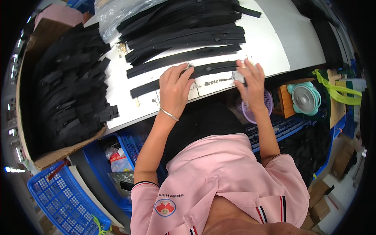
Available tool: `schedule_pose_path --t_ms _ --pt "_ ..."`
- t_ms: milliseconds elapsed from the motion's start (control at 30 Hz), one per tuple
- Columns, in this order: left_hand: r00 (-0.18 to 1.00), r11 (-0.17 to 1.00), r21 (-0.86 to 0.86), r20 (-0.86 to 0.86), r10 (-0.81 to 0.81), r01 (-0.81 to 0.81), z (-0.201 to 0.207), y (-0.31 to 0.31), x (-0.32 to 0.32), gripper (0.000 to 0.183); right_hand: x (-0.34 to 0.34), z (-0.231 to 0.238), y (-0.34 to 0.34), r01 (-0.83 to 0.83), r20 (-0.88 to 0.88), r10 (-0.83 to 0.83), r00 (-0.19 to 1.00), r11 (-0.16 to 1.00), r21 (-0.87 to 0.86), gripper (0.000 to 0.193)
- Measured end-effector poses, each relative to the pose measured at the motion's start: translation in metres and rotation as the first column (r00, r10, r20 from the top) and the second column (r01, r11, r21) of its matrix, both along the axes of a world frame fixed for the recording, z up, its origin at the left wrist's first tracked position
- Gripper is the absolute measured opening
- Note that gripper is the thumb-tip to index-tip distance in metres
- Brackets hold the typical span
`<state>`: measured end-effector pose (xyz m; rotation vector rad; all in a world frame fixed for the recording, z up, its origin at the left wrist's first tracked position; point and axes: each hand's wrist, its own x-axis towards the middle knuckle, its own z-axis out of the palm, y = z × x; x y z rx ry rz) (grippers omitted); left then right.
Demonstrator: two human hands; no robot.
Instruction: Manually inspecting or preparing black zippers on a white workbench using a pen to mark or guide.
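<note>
A long black fabric strip (215,69) lies across the white board (117,113) in front of me, with a small dark round spot near its middle. My left hand (174,88) rests over the strip's left half, fingers bent and thumb closing toward the index finger at the strip. Something small and shiny shows by those fingertips, too little to name. At the strip's right end is my right hand (251,82), fingers apart and slightly blurred, fingertips by the strip's end. Beyond them, several more black strips (188,35) lie in rows, some overlapping.
To the left stands a cardboard box (62,150) heaped with black strips (74,90). Clear plastic film (117,17) lies at the back. Below the table edge are a purple basket (268,102), a teal fan (305,98) and blue crates (64,199).
</note>
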<state>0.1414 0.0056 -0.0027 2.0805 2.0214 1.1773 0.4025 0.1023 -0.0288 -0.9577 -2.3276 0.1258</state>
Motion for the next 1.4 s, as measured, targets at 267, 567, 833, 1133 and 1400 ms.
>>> schedule_pose_path --t_ms 267,567,833,1133,1400 --pt "0.962 0.951 -0.159 -0.11 0.25 -0.266 -0.016 -0.065 -0.007 0.045 0.018 -0.012 0.011 0.041 0.021 -0.041 0.999 0.999 0.022 0.036" --pt "0.923 0.89 -0.257 -0.182 0.339 -0.378 -0.013 -0.087 -0.02 0.056 0.019 -0.011 0.013 0.025 0.034 -0.026 0.999 1.0 0.009 0.032" --pt "0.909 0.881 -0.225 -0.088 0.406 -0.415 -0.022 -0.107 -0.019 0.066 0.013 0.0 0.01 0.039 0.019 -0.038 0.999 0.999 -0.028 0.033" --pt "0.903 0.886 -0.172 -0.084 0.422 -0.431 -0.028 -0.108 -0.024 0.069 -0.073 0.041 -0.017 -0.113 -0.244 0.032 0.969 0.939 -0.325 0.023" --pt "0.899 0.887 -0.143 -0.087 0.43 -0.438 -0.027 -0.106 -0.024 0.07 -0.187 0.039 -0.047 -0.473 -0.527 0.113 0.842 0.625 -0.621 0.014"
